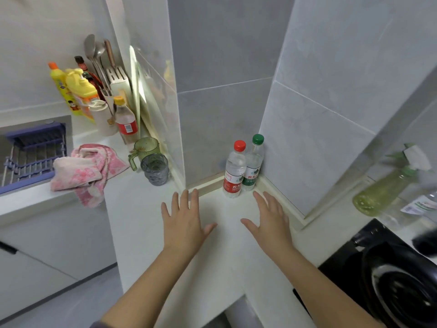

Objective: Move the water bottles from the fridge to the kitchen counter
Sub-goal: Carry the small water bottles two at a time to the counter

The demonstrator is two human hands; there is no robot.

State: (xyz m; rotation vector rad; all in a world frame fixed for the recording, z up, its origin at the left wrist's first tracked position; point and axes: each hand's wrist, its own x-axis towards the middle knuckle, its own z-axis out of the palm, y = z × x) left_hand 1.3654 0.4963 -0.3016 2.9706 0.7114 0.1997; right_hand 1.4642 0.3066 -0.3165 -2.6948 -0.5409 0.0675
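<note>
Both your hands are empty: your left hand [183,223] and your right hand [269,223] are spread flat, fingers straight and apart, palms down over the kitchen counter [212,261]. I cannot tell whether they rest on it or hover just above. The two water bottles stand upright in the tiled corner, just beyond your right fingertips. The red-capped bottle [234,171] is in front, and the green-capped bottle [254,164] touches it, behind and to its right, close against the wall. For these two the setting-down looks done; the fridge is out of view (so whether more bottles wait inside cannot be told from here). Your next move is likely to pull back, so lift your right hand first and draw it straight towards you. The red-capped bottle is tall and narrow, and a brush from your fingers would probably tip it into its neighbour. If you bring another, grip it round the body rather than the cap. Set its base flat on the bare patch in front of your left hand and let go only once it stands. Keep it apart from the grey glass [155,169] and the green jug [145,150] to the left, and well clear of the black stove [390,280] on your right.
</note>
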